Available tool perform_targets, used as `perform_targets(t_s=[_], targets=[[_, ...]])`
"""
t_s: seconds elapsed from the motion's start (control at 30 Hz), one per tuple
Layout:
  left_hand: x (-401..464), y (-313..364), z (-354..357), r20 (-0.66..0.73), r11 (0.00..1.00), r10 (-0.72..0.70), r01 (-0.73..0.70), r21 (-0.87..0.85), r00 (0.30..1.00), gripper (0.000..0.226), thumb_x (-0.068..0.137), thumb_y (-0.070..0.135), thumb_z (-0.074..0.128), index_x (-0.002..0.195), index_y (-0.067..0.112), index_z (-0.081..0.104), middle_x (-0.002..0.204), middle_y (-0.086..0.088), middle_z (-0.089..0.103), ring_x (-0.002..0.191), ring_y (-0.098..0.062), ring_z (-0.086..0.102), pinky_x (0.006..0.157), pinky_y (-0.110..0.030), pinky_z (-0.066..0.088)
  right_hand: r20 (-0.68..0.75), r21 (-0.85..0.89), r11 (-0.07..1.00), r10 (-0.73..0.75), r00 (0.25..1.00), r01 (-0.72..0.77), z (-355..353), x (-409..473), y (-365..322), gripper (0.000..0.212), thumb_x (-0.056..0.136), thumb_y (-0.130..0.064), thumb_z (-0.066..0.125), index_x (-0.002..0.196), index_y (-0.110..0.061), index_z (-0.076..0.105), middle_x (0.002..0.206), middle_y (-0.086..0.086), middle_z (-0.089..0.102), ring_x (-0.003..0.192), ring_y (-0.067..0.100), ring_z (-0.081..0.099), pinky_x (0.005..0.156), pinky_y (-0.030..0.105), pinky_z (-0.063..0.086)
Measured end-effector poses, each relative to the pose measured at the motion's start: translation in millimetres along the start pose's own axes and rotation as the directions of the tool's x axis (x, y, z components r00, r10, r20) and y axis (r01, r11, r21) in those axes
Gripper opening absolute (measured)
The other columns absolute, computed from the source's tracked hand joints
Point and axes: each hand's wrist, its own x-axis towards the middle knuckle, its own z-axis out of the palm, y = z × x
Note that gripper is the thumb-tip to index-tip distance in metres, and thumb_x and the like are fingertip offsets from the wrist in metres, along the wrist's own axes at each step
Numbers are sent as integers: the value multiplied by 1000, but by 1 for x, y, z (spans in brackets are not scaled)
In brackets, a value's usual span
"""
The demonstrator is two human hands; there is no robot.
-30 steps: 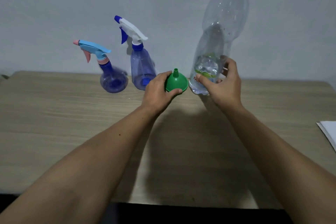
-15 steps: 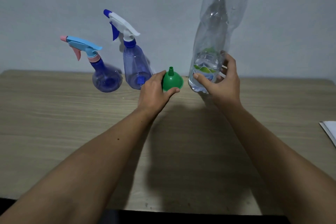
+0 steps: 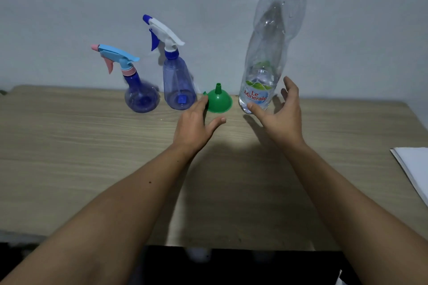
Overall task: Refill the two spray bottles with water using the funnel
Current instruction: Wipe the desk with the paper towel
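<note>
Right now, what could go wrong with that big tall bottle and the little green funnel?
The tall water bottle stands free, with the right hand open beside it; a bump might tip it. It looks dented and mostly empty, so there may be too little water for both spray bottles. The green funnel sits spout-up next to the left hand, whose fingers could knock it into the taller spray bottle.

The water bottle [image 3: 268, 53] bears a label reading "Le Minerale" in red.

Home: wooden desk [image 3: 69, 157], bare wall [image 3: 92, 7]
</note>
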Motion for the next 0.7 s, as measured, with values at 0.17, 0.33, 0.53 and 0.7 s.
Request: perform_targets(t_s=[0.17, 0.33, 0.53, 0.7], targets=[[-50, -11, -21, 52, 996, 41, -46, 80, 998, 67, 105, 54, 62, 158, 15, 50, 158, -6, 57, 146, -24, 53, 120, -41, 44, -17, -102, 993, 60, 998, -62, 3, -49, -8, 97, 88, -37, 82, 163, -13, 25, 165, 3, 32, 146, 14, 42, 115, 31, 37], [-99, -24, -41, 197, 979, 94, -126, 161, 976, 74, 110, 53, 49, 169, 12, 31, 177, -8, 27, 166, -21, 18, 132, -30, 8, 137, -362, 931, 15, 990, 36, 8, -120, 11, 90, 89, -45, 74, 161, -8, 33, 170, 9, 31, 157, 23, 30, 126, 48, 30], [-146, -31, -53, 315, 961, 134, -201, 192, 940, 89, 101, 64, 33, 170, 8, 22, 180, -10, 16, 168, -22, 7, 130, -24, -10, 229, -541, 813, -102, 968, 213, -2, -174, 21, 86, 88, -59, 59, 154, -6, 46, 165, 14, 41, 154, 33, 36, 125, 50, 32], [-158, -22, -49, 373, 943, 250, -311, 113, 893, 88, 101, 67, 36, 167, 8, 33, 176, -10, 29, 166, -21, 16, 133, -27, 3, 139, -543, 825, -94, 986, 155, -22, -199, 21, 84, 87, -58, 58, 149, -2, 51, 159, 18, 48, 150, 37, 42, 122, 53, 36]])
